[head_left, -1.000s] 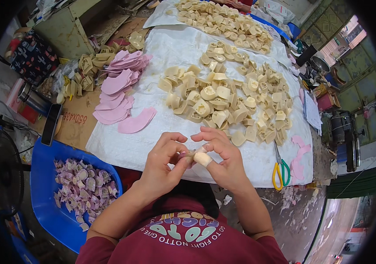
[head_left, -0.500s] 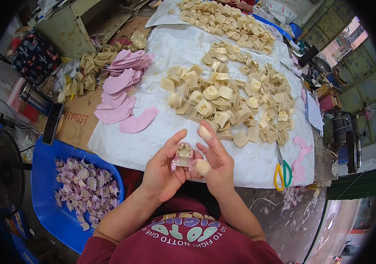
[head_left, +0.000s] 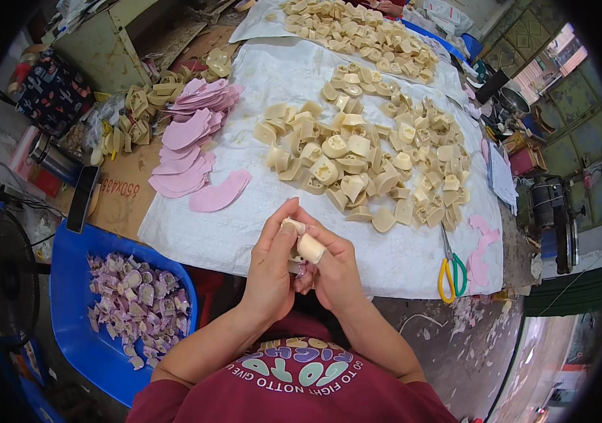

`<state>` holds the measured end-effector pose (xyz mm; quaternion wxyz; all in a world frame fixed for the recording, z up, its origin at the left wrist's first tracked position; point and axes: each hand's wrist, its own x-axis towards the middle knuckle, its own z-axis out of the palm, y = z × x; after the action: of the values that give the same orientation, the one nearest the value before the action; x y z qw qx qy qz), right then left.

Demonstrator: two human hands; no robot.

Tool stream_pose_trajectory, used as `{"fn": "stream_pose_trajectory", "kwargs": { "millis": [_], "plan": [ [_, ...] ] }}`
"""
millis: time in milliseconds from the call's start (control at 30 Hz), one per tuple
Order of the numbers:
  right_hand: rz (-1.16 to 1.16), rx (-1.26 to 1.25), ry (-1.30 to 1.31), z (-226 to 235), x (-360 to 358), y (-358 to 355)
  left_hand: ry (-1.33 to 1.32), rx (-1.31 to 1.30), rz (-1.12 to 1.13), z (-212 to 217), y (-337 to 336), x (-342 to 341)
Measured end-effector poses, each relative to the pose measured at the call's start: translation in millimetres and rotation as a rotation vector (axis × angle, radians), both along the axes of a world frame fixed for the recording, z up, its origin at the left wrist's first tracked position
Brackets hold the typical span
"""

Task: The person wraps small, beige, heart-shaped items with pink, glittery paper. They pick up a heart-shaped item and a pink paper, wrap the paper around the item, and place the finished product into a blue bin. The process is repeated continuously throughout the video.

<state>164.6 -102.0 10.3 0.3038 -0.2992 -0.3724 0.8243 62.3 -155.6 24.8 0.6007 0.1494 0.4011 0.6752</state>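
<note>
Since half a second ago we have closed our hands together: the left hand [head_left: 270, 271], which lay open with the piece on its palm, now stands on edge against the right hand [head_left: 329, 271], and the cream piece [head_left: 309, 247] has come up between the fingertips.

We take the white sheet [head_left: 244, 233] as our landmark and go left to right. Left of the sheet and below its near corner sits the blue tub [head_left: 78, 271], holding a layer of purple-tinted pieces [head_left: 134, 303]. On the sheet's left edge lies the pink stack [head_left: 191, 134] of flat cut shapes. Over the sheet's near edge, at its middle, our hands hold the cream piece: left thumb and forefinger pinch its upper end, and the right fingers curl round it and press it from the other side. Beyond the hands, on the sheet's right half, spreads the cream pile [head_left: 364, 158]. At the sheet's near right corner lie the scissors [head_left: 450, 271].

We judge the work partly along: the tub holds a fair layer, yet the cream pile on the sheet is large and the pink stack thick, so much is left.

The piece is short and stubby; its long axis runs from upper left to lower right, the rounded end pointing down-right toward the right hand. Its far side is hidden.
</note>
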Motion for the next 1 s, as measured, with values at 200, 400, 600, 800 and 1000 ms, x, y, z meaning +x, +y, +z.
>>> {"fn": "stream_pose_trajectory", "kwargs": {
  "millis": [200,400,600,800,1000],
  "plan": [
    [0.053,0.177,-0.174,-10,6,11,-0.007,-0.07,-0.111,-4,0,-4],
    [0.069,0.598,-0.046,-13,6,13,-0.308,0.037,-0.103,-2,3,-21],
    [0.18,0.384,0.175,7,17,14,-0.315,0.207,-0.333,-12,-11,-34],
    [0.111,0.231,0.13,5,14,6,-0.195,0.261,-0.215,-6,-10,-25],
    [0.069,0.217,0.087,21,5,3,-0.14,0.341,-0.195,-6,-11,-25]
  ]
}}
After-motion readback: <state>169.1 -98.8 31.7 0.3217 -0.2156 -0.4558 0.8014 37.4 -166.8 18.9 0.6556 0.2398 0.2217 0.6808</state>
